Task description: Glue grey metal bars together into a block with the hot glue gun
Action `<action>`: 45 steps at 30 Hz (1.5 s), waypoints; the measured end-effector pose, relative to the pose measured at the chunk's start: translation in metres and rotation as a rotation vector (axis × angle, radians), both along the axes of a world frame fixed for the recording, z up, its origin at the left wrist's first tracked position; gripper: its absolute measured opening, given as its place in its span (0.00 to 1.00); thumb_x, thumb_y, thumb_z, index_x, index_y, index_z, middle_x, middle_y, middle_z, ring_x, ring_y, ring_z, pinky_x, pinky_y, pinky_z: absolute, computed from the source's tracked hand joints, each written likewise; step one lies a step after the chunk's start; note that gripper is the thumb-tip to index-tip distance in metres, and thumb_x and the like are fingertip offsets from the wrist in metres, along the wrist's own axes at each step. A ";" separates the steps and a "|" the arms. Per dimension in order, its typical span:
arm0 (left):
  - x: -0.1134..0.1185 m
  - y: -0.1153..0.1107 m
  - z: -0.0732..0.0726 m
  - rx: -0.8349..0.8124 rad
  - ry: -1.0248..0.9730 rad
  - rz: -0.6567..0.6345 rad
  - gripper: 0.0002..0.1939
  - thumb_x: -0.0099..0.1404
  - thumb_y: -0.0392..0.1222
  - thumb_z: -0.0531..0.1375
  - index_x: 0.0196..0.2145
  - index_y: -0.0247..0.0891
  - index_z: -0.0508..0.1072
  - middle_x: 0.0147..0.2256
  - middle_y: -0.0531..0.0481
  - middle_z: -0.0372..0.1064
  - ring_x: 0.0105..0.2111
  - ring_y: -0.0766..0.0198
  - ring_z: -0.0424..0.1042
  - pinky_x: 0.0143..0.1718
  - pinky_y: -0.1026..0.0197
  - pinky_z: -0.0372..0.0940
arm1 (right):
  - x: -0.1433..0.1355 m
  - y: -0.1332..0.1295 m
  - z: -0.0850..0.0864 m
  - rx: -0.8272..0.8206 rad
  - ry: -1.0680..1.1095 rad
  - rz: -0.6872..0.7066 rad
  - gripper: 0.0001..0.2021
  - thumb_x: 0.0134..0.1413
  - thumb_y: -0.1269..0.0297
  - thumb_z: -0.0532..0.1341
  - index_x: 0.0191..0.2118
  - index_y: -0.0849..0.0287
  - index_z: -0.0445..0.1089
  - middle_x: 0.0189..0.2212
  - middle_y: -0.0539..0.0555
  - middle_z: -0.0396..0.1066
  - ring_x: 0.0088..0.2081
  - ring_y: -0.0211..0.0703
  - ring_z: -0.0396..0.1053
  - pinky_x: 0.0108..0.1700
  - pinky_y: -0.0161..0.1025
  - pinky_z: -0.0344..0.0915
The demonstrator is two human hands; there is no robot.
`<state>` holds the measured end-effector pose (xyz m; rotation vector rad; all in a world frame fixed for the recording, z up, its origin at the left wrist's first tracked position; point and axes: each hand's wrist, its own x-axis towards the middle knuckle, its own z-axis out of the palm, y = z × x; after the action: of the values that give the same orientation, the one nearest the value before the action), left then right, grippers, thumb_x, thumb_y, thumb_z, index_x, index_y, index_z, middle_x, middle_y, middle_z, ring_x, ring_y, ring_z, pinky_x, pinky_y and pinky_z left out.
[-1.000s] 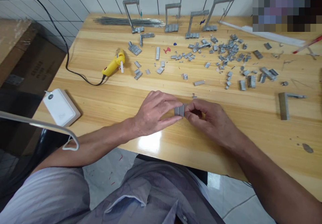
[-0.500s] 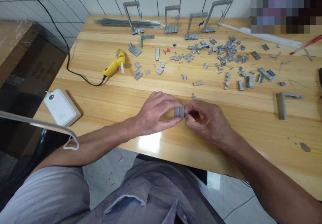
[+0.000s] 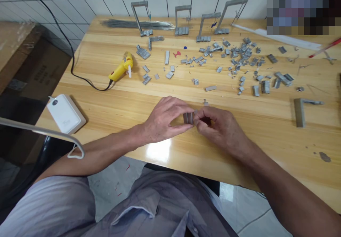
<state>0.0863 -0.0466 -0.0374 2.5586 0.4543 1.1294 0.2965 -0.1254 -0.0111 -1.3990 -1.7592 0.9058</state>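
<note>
Near the middle of the wooden table, my left hand (image 3: 166,119) grips a small block of grey staples (image 3: 188,118) between thumb and fingers. My right hand (image 3: 220,128) is pinched at the right side of that block, its fingertips pressed together. Whatever sits between those fingertips is too small to make out. A small staple piece (image 3: 205,102) lies on the table just beyond my right hand, and a longer staple strip (image 3: 210,88) lies farther back.
A yellow glue gun (image 3: 121,68) with a black cord and a white box (image 3: 66,113) are at left. Grey staple frames (image 3: 182,31) stand at the back, beside wires (image 3: 135,24). Loose staple pieces (image 3: 243,50) are scattered back right. An L-shaped piece (image 3: 299,112) lies right.
The staple block has tilted slightly in my left hand and shows its face differently. My right fingertips have shifted a little to the left, against the block.
</note>
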 end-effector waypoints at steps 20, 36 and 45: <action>-0.001 -0.002 0.000 -0.066 0.125 0.019 0.19 0.70 0.47 0.68 0.54 0.41 0.72 0.45 0.45 0.80 0.46 0.55 0.78 0.48 0.52 0.70 | 0.003 0.003 0.005 -0.228 0.123 -0.029 0.06 0.55 0.65 0.59 0.30 0.57 0.72 0.24 0.47 0.67 0.27 0.37 0.61 0.31 0.36 0.57; 0.000 -0.004 0.002 -0.107 0.085 0.030 0.17 0.66 0.39 0.68 0.51 0.41 0.71 0.43 0.46 0.78 0.43 0.56 0.77 0.46 0.52 0.71 | 0.005 0.002 0.004 -0.207 0.060 -0.028 0.07 0.59 0.63 0.59 0.31 0.57 0.73 0.26 0.49 0.70 0.29 0.39 0.64 0.32 0.37 0.59; 0.000 -0.004 0.004 -0.097 0.085 0.022 0.17 0.67 0.38 0.67 0.51 0.41 0.72 0.43 0.45 0.78 0.43 0.56 0.77 0.46 0.52 0.71 | 0.005 0.002 0.008 -0.221 0.064 -0.021 0.08 0.61 0.62 0.60 0.34 0.57 0.74 0.29 0.51 0.74 0.31 0.42 0.67 0.34 0.38 0.62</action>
<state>0.0860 -0.0508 -0.0331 2.5307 0.5454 0.9834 0.3011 -0.1231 -0.0032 -1.5060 -1.6332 1.1486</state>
